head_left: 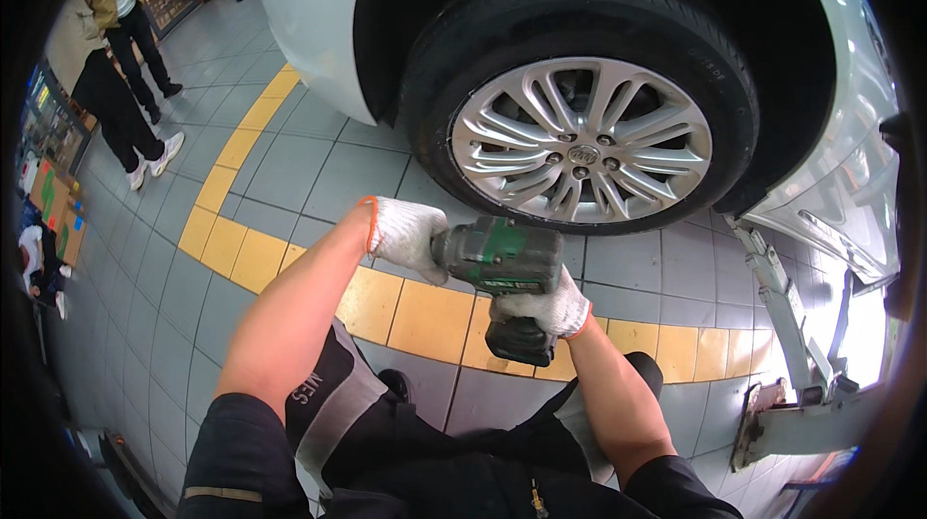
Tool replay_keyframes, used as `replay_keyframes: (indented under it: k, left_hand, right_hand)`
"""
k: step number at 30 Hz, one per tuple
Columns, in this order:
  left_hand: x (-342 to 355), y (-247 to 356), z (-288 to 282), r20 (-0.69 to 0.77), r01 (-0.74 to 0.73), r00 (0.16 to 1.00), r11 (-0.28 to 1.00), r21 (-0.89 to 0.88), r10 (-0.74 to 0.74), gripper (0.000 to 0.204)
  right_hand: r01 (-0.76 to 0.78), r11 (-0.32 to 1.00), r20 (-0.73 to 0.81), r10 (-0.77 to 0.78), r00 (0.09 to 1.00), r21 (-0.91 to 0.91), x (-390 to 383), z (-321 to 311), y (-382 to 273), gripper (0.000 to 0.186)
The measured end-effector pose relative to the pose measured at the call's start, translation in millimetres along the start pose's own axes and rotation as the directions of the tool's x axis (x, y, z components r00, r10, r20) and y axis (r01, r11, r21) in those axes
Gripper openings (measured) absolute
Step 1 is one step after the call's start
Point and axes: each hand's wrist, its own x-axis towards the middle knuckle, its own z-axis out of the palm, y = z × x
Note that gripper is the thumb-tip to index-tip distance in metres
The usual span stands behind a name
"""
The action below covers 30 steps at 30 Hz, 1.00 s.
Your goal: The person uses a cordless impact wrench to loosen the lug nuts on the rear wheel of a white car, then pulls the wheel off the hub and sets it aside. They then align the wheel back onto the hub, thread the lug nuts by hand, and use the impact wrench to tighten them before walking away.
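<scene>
A green and black cordless impact wrench point(507, 253) is held sideways in front of my knees, its nose pointing left and its battery hanging down. My right hand point(552, 308), in a white knit glove with an orange cuff, grips the handle. Around the nose end closes my left hand point(410, 237), gloved the same way; what its fingers cover there is hidden. Just beyond the tool stands a car wheel point(583, 138) with a silver multi-spoke rim and a black tyre. Several lug nuts point(580, 172) sit around its centre cap.
The white car's body point(314, 22) arches over the wheel. A grey lift arm point(777, 307) stands at the right, under the sill. Yellow tiles point(425, 316) cross the grey tiled floor. Two people point(126, 2) stand at the far left, near cardboard boxes point(58, 205).
</scene>
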Motion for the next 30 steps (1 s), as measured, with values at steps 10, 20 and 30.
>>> replay_keyframes:
  k: [10,20,30]
  left_hand:
    - [96,37,7,-0.513,-0.465,0.805,0.853,-0.235,0.298,0.063]
    - [213,124,47,-0.266,-0.236,0.962,-0.318,-0.918,0.056,0.027]
    - [237,126,22,-0.270,-0.215,0.957,-0.356,-0.909,0.111,0.031]
  right_hand:
    - [-0.053,0.998,-0.184,0.048,0.982,-0.025,-26,-44,25,0.043]
    - [-0.160,0.467,-0.420,-0.529,0.737,-0.870,-27,-84,66,0.031]
    - [-0.315,0.140,-0.314,-0.722,0.616,-0.939,17,-105,71,0.037]
